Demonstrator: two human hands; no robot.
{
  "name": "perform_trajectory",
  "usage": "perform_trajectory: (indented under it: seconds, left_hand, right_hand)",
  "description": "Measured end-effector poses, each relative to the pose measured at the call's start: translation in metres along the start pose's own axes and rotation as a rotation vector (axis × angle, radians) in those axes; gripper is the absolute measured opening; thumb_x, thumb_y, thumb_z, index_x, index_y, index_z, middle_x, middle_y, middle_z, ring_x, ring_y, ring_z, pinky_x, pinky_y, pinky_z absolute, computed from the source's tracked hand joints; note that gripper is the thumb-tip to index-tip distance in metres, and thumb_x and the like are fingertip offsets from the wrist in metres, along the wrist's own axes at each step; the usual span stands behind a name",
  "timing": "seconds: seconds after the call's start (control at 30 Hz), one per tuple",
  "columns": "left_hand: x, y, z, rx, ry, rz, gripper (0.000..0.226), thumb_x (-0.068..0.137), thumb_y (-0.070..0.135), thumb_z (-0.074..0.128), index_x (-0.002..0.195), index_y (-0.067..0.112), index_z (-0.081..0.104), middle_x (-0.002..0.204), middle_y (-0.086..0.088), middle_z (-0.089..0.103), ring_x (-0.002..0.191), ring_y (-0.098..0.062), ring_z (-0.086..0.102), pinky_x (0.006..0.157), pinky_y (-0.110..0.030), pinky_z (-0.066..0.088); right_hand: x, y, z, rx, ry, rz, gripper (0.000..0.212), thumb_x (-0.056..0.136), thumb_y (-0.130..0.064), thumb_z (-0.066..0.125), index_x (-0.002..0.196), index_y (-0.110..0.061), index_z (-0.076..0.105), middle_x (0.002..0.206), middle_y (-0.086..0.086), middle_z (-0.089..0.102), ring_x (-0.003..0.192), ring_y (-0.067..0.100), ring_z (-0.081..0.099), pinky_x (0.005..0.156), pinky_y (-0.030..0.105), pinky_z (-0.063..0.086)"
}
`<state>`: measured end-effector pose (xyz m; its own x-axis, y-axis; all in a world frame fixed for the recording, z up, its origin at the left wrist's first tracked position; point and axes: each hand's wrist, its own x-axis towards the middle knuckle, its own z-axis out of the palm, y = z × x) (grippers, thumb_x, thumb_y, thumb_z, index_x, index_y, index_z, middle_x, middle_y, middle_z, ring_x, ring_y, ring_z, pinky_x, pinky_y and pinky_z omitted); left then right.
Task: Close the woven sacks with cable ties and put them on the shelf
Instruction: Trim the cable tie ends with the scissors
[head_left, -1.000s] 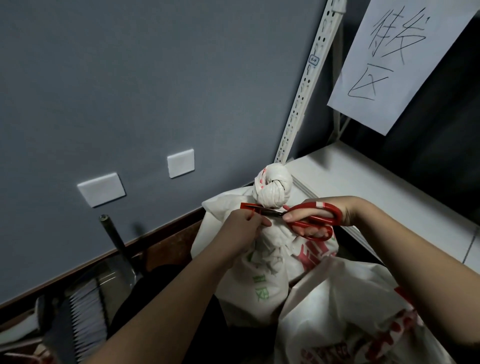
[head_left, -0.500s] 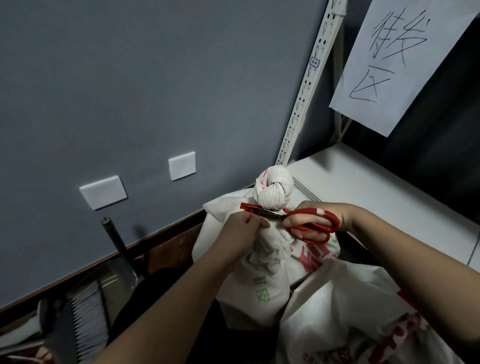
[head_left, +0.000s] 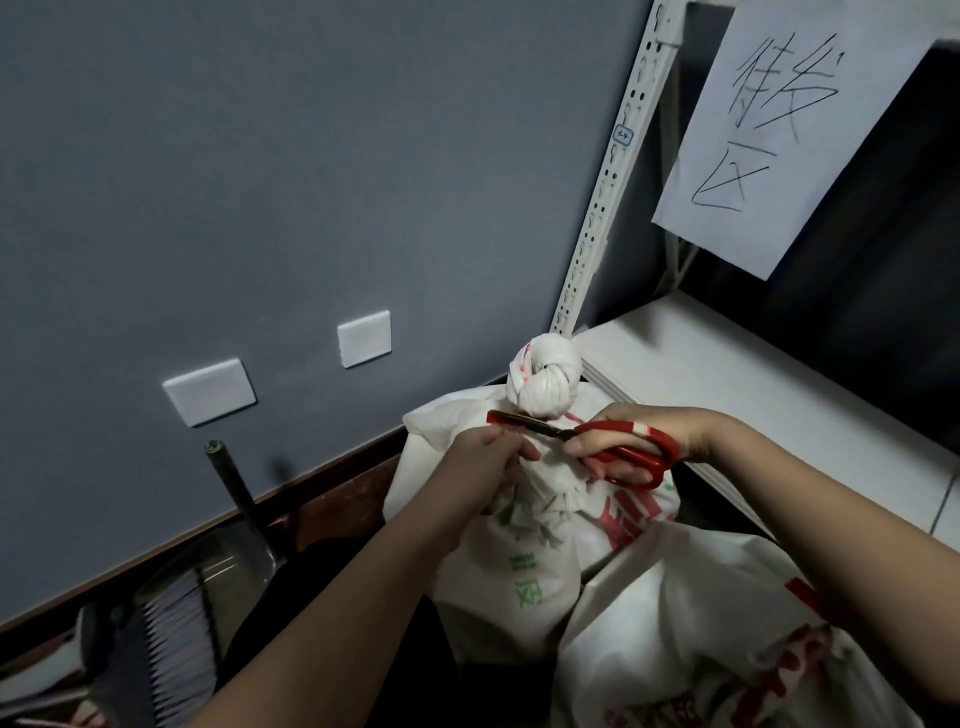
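A white woven sack (head_left: 519, 561) with green and red print stands upright in front of me, its neck twisted into a knot-like bunch (head_left: 545, 379) at the top. My left hand (head_left: 483, 462) pinches a thin red cable tie end just below that bunch. My right hand (head_left: 639, 441) grips red-handled scissors (head_left: 618, 449) whose blades reach left across the sack's neck to the tie end. A second white sack (head_left: 701, 634) with red print lies nearer me at the lower right. The white shelf board (head_left: 753, 374) is behind and to the right.
A perforated white shelf upright (head_left: 608, 176) rises against the grey wall. A handwritten paper sign (head_left: 774, 119) hangs at the upper right. A dustpan and brush (head_left: 166, 634) with a dark handle stand on the left by the skirting. Two white wall plates (head_left: 363, 338) are on the wall.
Both hands stayed at the sack's neck. The scissors' blades have closed a little at the tie end, and the view has shifted slightly.
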<state>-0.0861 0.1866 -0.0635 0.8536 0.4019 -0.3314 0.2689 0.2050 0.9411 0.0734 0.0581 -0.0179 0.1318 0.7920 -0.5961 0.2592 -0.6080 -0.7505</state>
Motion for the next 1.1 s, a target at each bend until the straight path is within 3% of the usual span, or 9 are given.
perform_trajectory:
  seconds: [0.13, 0.17, 0.27, 0.37, 0.47, 0.57, 0.77, 0.9, 1.1]
  left_hand:
    - [-0.007, 0.006, 0.001, 0.034, -0.111, 0.014, 0.038, 0.092, 0.016, 0.037, 0.055, 0.022, 0.034, 0.047, 0.007, 0.024, 0.040, -0.008, 0.016, 0.038, -0.015, 0.014]
    - [-0.011, 0.008, 0.004, 0.072, -0.163, 0.050, 0.036, 0.091, 0.018, 0.036, 0.056, 0.024, 0.031, 0.049, 0.007, 0.025, 0.043, -0.008, 0.016, 0.038, -0.016, 0.015]
    - [-0.029, 0.013, 0.021, 0.200, -0.288, 0.163, 0.036, 0.089, 0.023, 0.036, 0.053, 0.024, 0.037, 0.050, 0.008, 0.038, 0.045, -0.007, 0.029, 0.042, -0.017, 0.027]
    - [-0.051, 0.026, 0.050, 0.211, -0.387, 0.185, 0.042, 0.100, 0.018, 0.032, 0.059, 0.017, 0.042, 0.053, 0.003, 0.045, 0.049, -0.011, 0.045, 0.045, -0.019, 0.037]
    - [-0.056, 0.034, 0.088, 0.151, -0.510, 0.081, 0.040, 0.102, 0.022, 0.029, 0.062, 0.021, 0.031, 0.048, 0.005, 0.026, 0.034, -0.007, 0.022, 0.036, -0.013, 0.017]
    - [-0.053, 0.038, 0.135, 0.297, -0.572, 0.027, 0.038, 0.094, 0.018, 0.032, 0.057, 0.021, 0.037, 0.045, 0.010, 0.023, 0.034, -0.003, 0.013, 0.037, -0.011, 0.008]
    - [-0.071, 0.053, 0.231, 0.469, -0.774, 0.010, 0.035, 0.091, 0.027, 0.035, 0.056, 0.025, 0.029, 0.043, 0.012, 0.020, 0.033, -0.003, 0.010, 0.035, -0.012, 0.006]
    - [-0.095, 0.052, 0.304, 0.489, -0.977, -0.063, 0.043, 0.089, 0.032, 0.034, 0.047, 0.024, 0.033, 0.044, 0.013, 0.018, 0.033, -0.002, 0.008, 0.038, -0.017, 0.001]
    - [-0.128, 0.050, 0.394, 0.527, -1.204, -0.123, 0.022, 0.080, 0.034, 0.019, 0.062, 0.023, 0.025, 0.044, 0.011, 0.020, 0.033, -0.003, 0.010, 0.040, -0.018, 0.002]
  right_hand:
    - [-0.028, 0.016, 0.011, 0.234, 0.076, -0.034, 0.061, 0.075, -0.059, 0.070, 0.086, 0.000, 0.058, 0.074, 0.012, 0.051, 0.069, 0.026, 0.045, 0.073, 0.030, 0.041]
    - [-0.032, 0.020, 0.016, 0.244, 0.086, -0.053, 0.062, 0.076, -0.056, 0.071, 0.089, 0.003, 0.060, 0.073, 0.008, 0.056, 0.069, 0.022, 0.050, 0.073, 0.027, 0.044]
    - [-0.045, 0.024, 0.044, 0.078, 0.270, -0.143, 0.053, 0.082, -0.043, 0.069, 0.086, 0.009, 0.057, 0.060, 0.004, 0.056, 0.051, 0.012, 0.050, 0.049, 0.020, 0.042]
    - [-0.075, 0.025, 0.071, 0.267, 0.583, -0.276, 0.022, 0.088, -0.017, 0.061, 0.076, 0.001, 0.057, 0.056, 0.005, 0.054, 0.048, 0.014, 0.048, 0.047, 0.024, 0.039]
    - [-0.103, 0.027, 0.088, 0.466, 0.864, -0.344, 0.026, 0.093, -0.006, 0.056, 0.068, -0.011, 0.058, 0.049, 0.005, 0.050, 0.044, 0.015, 0.044, 0.047, 0.025, 0.035]
    - [-0.136, 0.034, 0.094, 0.577, 1.062, -0.334, 0.021, 0.093, -0.004, 0.053, 0.074, -0.007, 0.060, 0.049, 0.007, 0.047, 0.047, 0.018, 0.041, 0.048, 0.028, 0.031]
    - [-0.231, 0.070, 0.101, 0.649, 1.265, -0.266, 0.015, 0.091, -0.012, 0.059, 0.078, -0.006, 0.059, 0.059, 0.013, 0.048, 0.052, 0.020, 0.047, 0.048, 0.025, 0.036]
    - [-0.297, 0.101, 0.106, 0.618, 1.462, -0.223, 0.017, 0.090, -0.002, 0.058, 0.074, -0.004, 0.055, 0.049, 0.002, 0.052, 0.038, 0.007, 0.046, 0.039, 0.017, 0.034]
    - [-0.378, 0.149, 0.122, 0.538, 1.539, -0.129, 0.016, 0.088, -0.004, 0.062, 0.073, -0.007, 0.059, 0.046, -0.002, 0.052, 0.039, 0.007, 0.046, 0.040, 0.017, 0.033]
